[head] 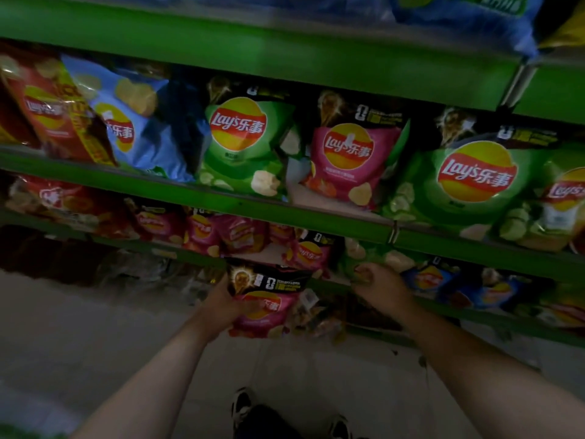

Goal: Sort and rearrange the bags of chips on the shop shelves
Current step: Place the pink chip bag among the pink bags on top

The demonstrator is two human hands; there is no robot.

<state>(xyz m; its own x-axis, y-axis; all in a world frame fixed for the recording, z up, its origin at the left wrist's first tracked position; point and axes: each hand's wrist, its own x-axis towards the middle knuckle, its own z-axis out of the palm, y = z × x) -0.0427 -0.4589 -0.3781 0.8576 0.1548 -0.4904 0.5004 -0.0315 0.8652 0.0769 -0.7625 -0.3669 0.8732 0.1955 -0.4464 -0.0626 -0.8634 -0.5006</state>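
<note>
Pink bag (264, 307), black top, held in the left hand (221, 307), fingers curled round its left side, just near of the lower shelf edge (196, 259). Right hand (381, 288) curled at green bag (367, 255); grip unclear. Bare floor (95, 327) near-left.

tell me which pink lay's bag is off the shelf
The pink bag gripped in the left hand, held out before the shelves; the other pink bags sit on shelves.

Dim shop aisle, green tiered shelves (221, 201), rows of branded chip bags (240, 137), pale floor (95, 331)
</note>
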